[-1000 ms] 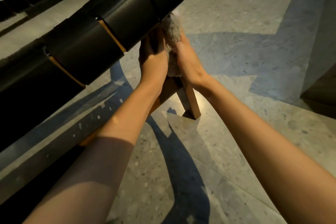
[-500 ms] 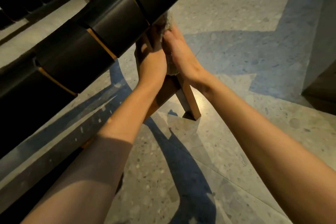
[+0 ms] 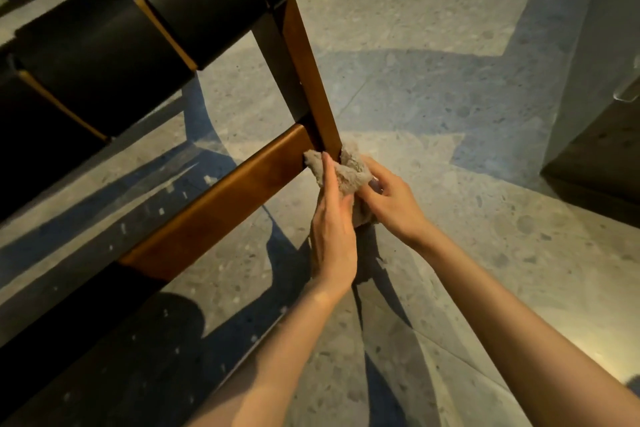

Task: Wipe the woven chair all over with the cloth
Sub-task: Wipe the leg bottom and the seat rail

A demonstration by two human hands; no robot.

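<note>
This is an indoor room, though home or café I cannot tell. A speckled stone floor (image 3: 433, 97) fills the frame. A wood-framed chair (image 3: 221, 191) stands at upper left and a dark cabinet (image 3: 595, 149) at right.

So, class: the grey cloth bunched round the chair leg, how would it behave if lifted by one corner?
Probably floppy: the cloth crumples and folds round the chair leg. Likely light: thin folds bunch small between the left hand and right hand. Its fuzzy nap should resist slipping.

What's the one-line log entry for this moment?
stage: wiping brown wooden chair leg | left hand: presses flat on fuzzy grey cloth | right hand: grips cloth | cloth: wrapped round leg
</note>
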